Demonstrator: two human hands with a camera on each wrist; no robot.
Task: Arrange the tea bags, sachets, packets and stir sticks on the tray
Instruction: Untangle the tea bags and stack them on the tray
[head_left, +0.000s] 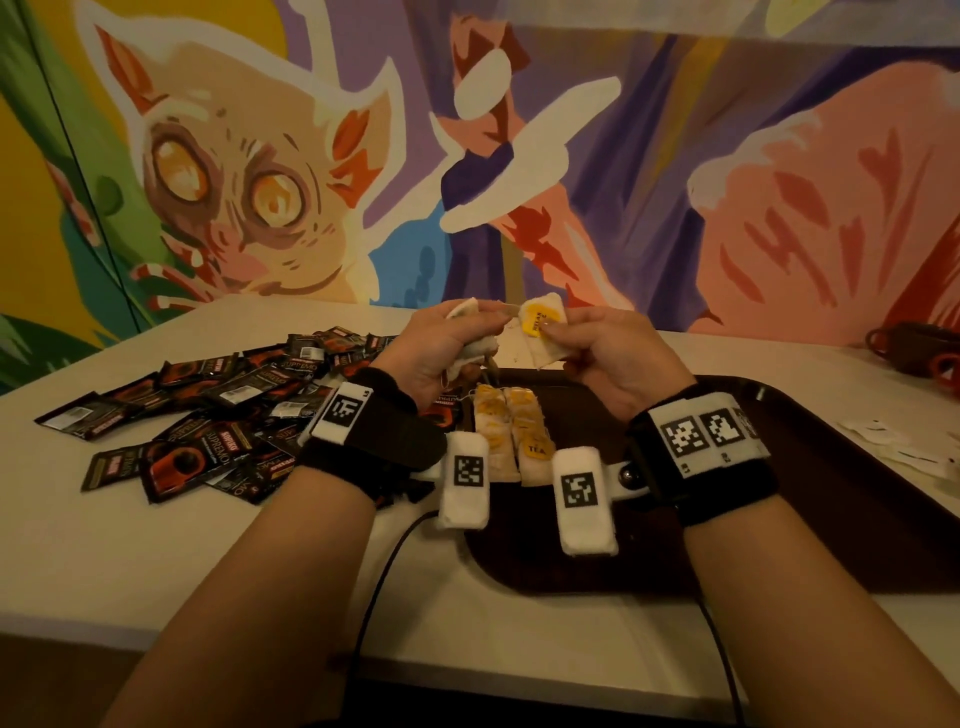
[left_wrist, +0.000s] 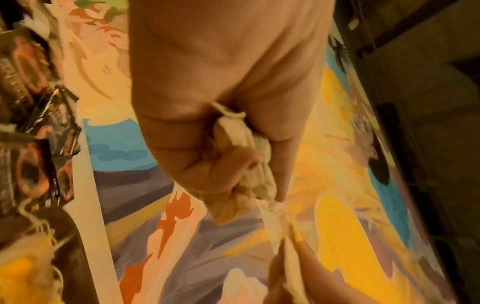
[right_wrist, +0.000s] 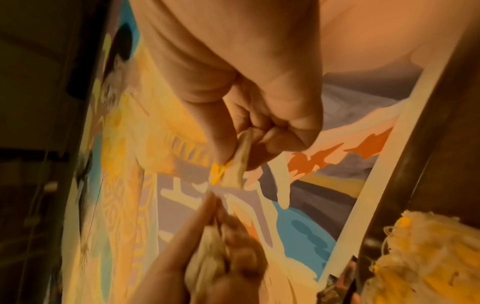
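Furthest left on the table (head_left: 156, 571) lies a loose heap of dark packets (head_left: 208, 410), still off the tray (head_left: 810, 499), so most of the arranging is judged yet to come. The left hand (head_left: 441, 348) is raised over the tray's far edge with its fingers (left_wrist: 233, 162) curled tight round a crumpled bunch of tea bags (left_wrist: 244, 170); its thumb and forefinger also pinch a corner that runs toward the other hand. Below and between the wrists, two rows of tea bags (head_left: 511, 431) already lie side by side on the tray. The right hand (head_left: 608, 353) pinches a single tea bag (head_left: 543, 332) with a yellow tag between thumb and curled fingers (right_wrist: 283, 131), held upright just beside the left hand's bunch. Further right, pale sachets (head_left: 898, 447) sit at the tray's right edge, and cups (head_left: 914, 353) stand at the far right of the table. The likely trouble is in the separating: the strings may be tangled, so pulling the single bag away could drag others out of the left fist and drop them across the neat rows. The thin paper could also tear if the pinch is hard and the pull sharp. The tight left grip may crease the bunched bags so they lie badly later.
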